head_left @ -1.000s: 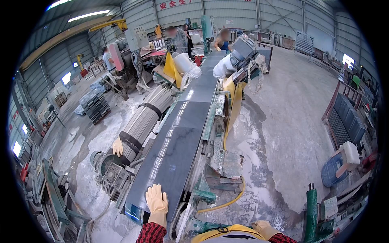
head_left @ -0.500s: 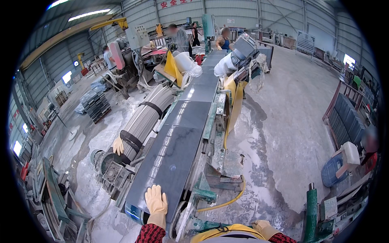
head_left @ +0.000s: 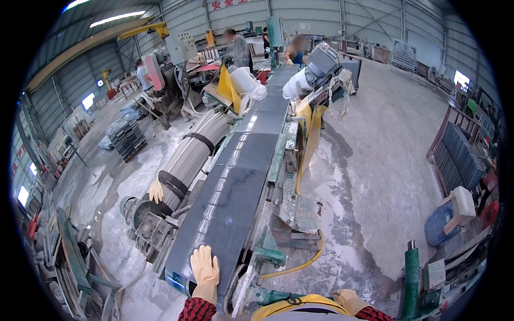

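Note:
My left hand (head_left: pixel 205 272), in a cream rubber glove, lies flat on the near end of a dark grey slab (head_left: pixel 219 206), fingers stretched out. This slab rests on a long conveyor, and more grey slabs (head_left: pixel 259 148) lie end to end beyond it. My right hand (head_left: pixel 349 301), gloved alike, is low beside the yellow apron (head_left: pixel 300 306) at my waist. Its fingers are mostly hidden, and I cannot make out anything held. Beneath the slab's near end, a shiny blue roller or curved part (head_left: pixel 176 281) shows.
Left of the conveyor are a motor (head_left: pixel 150 230) and a strapped bundle of pale strips (head_left: pixel 195 155) with a loose glove (head_left: pixel 156 191) on it. Green frame parts (head_left: pixel 270 255) and a yellow hose (head_left: pixel 300 273) lie right. Machine heads (head_left: pixel 321 61) flank the far end, where several people stand.
My left hand has shifted very slightly left, still flat on the slab. My right hand stays put. At the back, a person in dark clothes has moved to the right.

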{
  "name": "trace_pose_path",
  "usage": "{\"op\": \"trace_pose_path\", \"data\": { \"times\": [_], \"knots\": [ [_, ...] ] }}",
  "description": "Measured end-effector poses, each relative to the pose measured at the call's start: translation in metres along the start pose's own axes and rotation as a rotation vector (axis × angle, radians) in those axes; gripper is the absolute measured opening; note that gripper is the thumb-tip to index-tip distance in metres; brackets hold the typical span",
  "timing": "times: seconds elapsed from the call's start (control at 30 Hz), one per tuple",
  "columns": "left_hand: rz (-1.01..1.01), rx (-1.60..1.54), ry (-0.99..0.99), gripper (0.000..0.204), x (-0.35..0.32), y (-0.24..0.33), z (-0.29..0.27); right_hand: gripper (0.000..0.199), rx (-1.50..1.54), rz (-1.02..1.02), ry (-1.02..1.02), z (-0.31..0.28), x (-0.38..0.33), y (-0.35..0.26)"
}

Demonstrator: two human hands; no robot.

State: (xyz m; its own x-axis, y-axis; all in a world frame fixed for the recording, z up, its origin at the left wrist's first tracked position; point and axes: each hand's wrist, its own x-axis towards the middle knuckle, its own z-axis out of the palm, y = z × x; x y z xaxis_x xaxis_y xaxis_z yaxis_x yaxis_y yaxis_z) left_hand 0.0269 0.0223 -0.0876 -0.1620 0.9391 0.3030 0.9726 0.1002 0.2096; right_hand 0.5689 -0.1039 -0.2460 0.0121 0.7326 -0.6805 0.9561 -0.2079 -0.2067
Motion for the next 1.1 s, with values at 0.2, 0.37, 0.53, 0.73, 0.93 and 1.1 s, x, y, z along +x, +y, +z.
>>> {"op": "trace_pose_path", "data": {
  "times": [0.2, 0.37, 0.53, 0.73, 0.93, 1.1],
  "knots": [
    [0.104, 0.149, -0.107, 0.046, 0.002, -0.037, -0.059, 0.043, 0.072, 0.07, -0.048, -0.023, -0.028, -0.013],
    [-0.035, 0.297, -0.024, 0.046, -0.006, -0.126, -0.039, 0.043, 0.047, 0.095, -0.013, -0.013, -0.025, -0.01],
    [-0.084, 0.171, -0.09, 0.047, 0.026, -0.136, -0.026, 0.045, 0.047, 0.064, -0.035, -0.014, -0.02, -0.02],
    [-0.127, 0.116, -0.158, 0.049, 0.068, -0.139, -0.007, 0.045, 0.051, 0.024, 0.002, -0.02, -0.031, -0.039],
    [-0.011, 0.153, -0.13, 0.049, 0.07, -0.14, -0.011, 0.042, 0.052, 0.046, 0.048, -0.014, -0.034, -0.034],
    [0.032, 0.154, -0.234, 0.044, 0.047, -0.137, -0.055, 0.043, 0.064, 0.033, 0.089, -0.013, -0.035, -0.034]
  ]
}}
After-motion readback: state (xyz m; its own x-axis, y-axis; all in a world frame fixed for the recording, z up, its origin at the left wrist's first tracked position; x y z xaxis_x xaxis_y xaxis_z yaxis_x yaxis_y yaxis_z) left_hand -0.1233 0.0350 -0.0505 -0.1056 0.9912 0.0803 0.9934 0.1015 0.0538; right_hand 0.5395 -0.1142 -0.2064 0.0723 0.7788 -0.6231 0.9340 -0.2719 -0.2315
